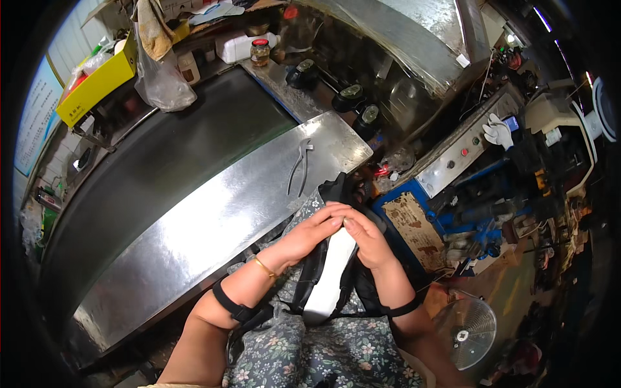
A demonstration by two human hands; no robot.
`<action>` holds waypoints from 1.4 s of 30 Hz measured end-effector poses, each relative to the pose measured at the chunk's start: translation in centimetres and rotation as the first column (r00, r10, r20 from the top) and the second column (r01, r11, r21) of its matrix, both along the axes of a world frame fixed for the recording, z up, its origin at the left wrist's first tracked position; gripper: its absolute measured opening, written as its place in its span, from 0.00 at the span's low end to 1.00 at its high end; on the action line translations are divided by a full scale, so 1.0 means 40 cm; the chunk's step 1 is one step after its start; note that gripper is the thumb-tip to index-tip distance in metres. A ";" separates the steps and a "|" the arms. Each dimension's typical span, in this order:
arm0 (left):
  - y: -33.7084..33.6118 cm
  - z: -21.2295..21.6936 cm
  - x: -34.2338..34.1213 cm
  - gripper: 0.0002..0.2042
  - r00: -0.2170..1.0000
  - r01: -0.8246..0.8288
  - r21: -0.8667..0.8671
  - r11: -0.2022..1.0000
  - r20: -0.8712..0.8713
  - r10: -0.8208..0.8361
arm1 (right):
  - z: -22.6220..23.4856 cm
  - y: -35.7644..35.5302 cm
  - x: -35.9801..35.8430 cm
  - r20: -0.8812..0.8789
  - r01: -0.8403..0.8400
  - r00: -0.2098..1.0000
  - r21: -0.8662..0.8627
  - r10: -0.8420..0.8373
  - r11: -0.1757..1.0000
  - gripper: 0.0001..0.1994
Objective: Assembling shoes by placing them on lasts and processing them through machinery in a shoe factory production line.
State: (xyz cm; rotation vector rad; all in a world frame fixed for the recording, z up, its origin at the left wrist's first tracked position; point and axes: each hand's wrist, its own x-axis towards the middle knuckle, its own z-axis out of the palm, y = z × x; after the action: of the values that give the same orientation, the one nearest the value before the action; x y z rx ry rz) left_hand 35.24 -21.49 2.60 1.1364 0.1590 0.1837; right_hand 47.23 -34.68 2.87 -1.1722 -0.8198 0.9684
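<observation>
A black shoe (332, 275) with a long white sole lies bottom up along my lap, its narrow end toward my body. My left hand (310, 234) wraps the far end from the left, fingers laid over the top. From the right, my right hand (367, 234) closes round the same end, and the fingertips of both hands meet above the white sole. The hands hide that end of the shoe. A flowered dark apron (310, 355) covers my lap beneath it. On the metal bench ahead rests a pair of pincers (299, 169), apart from my hands.
A shiny metal bench top (174, 258) runs along my left, beside a dark belt (194, 136). To the right stand a control panel (453, 161) with buttons and a blue machine frame (414, 226). A round fan (464, 333) sits low at right. A yellow box (97, 90) is far left.
</observation>
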 end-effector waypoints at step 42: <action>0.031 0.034 0.069 0.19 0.984 -0.099 0.732 0.674 0.175 -0.045 | -0.046 -0.616 0.073 -0.566 0.057 0.719 -0.528 -0.402 0.847 0.25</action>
State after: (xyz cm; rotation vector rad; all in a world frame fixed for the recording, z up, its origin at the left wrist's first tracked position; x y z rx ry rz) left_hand 38.01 -20.25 3.96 1.9347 -0.0787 0.4017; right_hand 50.15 -59.34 1.01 -1.1806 0.1749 1.2967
